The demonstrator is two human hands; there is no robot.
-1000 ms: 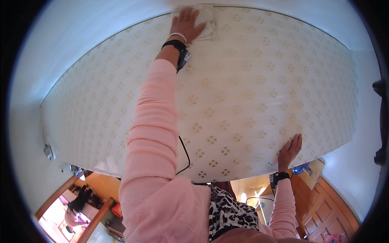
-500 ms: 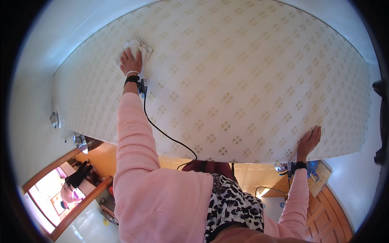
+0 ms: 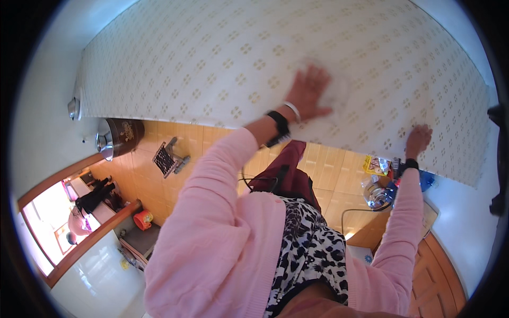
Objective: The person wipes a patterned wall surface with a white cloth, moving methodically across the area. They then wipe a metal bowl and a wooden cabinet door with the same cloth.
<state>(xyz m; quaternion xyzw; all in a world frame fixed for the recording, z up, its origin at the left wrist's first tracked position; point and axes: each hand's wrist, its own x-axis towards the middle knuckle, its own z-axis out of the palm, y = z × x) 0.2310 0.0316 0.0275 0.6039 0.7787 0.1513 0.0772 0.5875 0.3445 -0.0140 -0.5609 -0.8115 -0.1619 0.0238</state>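
Observation:
A wide white covering with a gold clover-like pattern (image 3: 212, 79) spreads in front of me. My left hand (image 3: 310, 90) is over its middle, fingers spread and smeared by motion. A faint pale patch shows around that hand; whether it is the white cloth seen earlier I cannot make out. Near the front edge at the right, my right hand (image 3: 419, 139) lies on the covering, fingers lying flat and nothing visible in them. Each wrist wears a black strap, and the left also has a white band.
Below the front edge stand a folding stool (image 3: 168, 158) and a dark brown drum (image 3: 124, 137) on tan floor tiles. A yellow packet (image 3: 376, 165) and a shiny metal kettle (image 3: 377, 197) sit near my right forearm. An orange bucket (image 3: 143, 219) is at lower left.
My left hand has swept from the far left to the middle and nearer me. The white cloth under it no longer shows clearly. In the picture, my right hand sits higher.

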